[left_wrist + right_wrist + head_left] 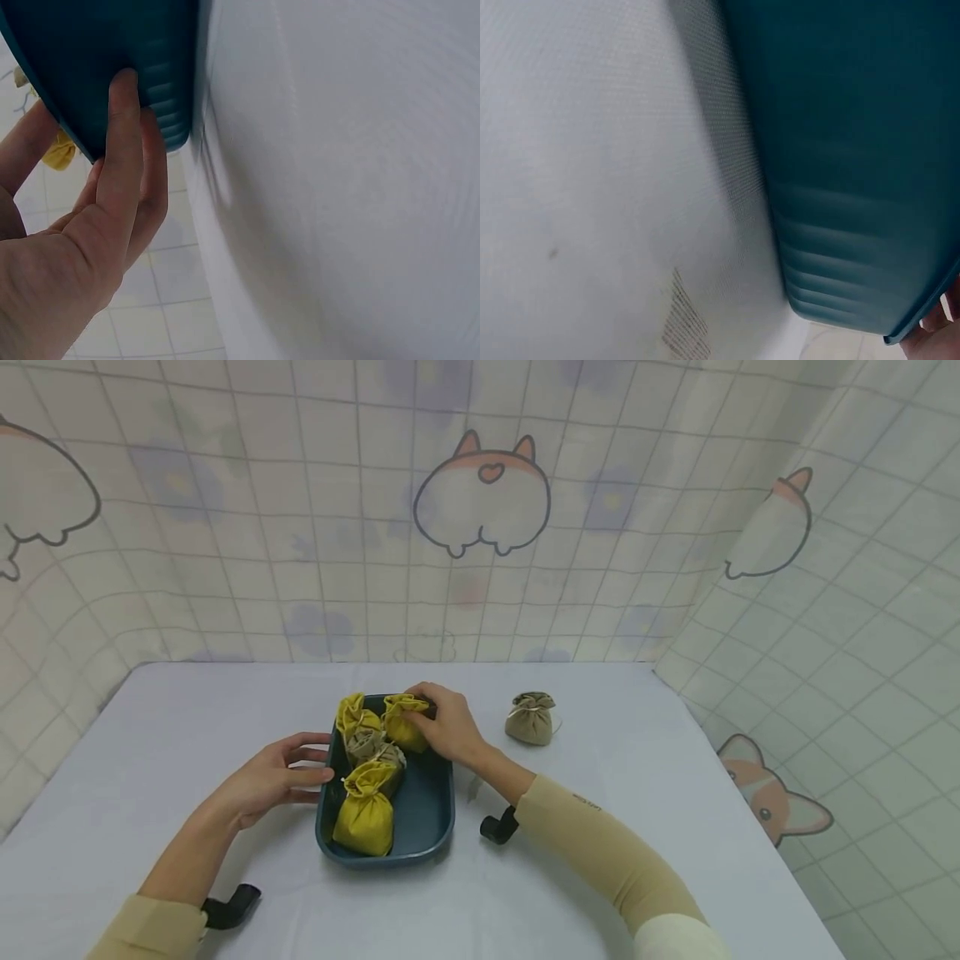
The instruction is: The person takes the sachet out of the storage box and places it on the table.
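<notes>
1. Bin [423,818], blue-green, qty 1: on white table [577,877], left of centre, between both hands.
2. Yellow pouches, qty 3, all in bin: rear-L pouch [351,717], rear-R pouch [405,733], front pouch [363,822]. Front pouch upright, w/ gathered neck.
3. Beige pouches, qty 3: approx. 2 in bin, bunched betw. the yellow ones (overlap makes exact no. hard to tell); loose pouch [530,722] qty 1, on table, R of bin, well apart.
4. L hand [273,778], qty 1: at bin's L wall, fingers spread, tips touching outer side.
5. R hand [448,727], qty 1: over bin's rear R corner, thumb & fingers pinching neck of rear-R pouch.
6. Beige sleeves [585,822], qty 2; R one w/ small lettering.
7. Black fittings [234,907], qty 2, one by ea. wrist.
8. Corgi figs. [482,502] on checked curtain [330,468], qty 4.
9. L wrist view only: ribs [159,86] on bin's outer wall, w/ fingertips against it; bit of yellow cloth past rim.
10. R wrist view: bin's opp. outer wall, also ribbed; hand partly in at lower R edge, fingertips hidden there. Pinch seen in head view only.
</notes>
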### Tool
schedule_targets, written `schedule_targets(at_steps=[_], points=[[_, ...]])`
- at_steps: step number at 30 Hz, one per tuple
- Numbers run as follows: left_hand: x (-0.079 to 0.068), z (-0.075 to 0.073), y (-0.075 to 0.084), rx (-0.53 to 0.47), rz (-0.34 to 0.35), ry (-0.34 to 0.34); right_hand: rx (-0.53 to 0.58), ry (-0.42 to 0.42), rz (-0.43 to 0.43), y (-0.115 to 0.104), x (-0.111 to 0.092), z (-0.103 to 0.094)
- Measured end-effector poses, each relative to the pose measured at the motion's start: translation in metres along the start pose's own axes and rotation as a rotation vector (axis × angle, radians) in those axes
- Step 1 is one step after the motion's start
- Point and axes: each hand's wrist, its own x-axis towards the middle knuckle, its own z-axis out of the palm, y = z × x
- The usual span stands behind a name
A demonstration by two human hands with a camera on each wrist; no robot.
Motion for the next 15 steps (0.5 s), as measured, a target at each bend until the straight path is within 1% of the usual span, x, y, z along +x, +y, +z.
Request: schedule_targets(at_steps=[2,8,15], points=[[0.000,0.000,0.000,0.000,-0.004,0.003,0.012,0.004,0.003,0.000,0.000,-0.001],[-0.001,0.000,0.002,0.005,-0.009,0.010,0.073,0.033,-0.029,-0.004,0.000,-0.008],[-0.002,0.001,0.003,0.003,-0.010,0.012,0.124,0.079,-0.051,-0.010,-0.003,-0.021]])
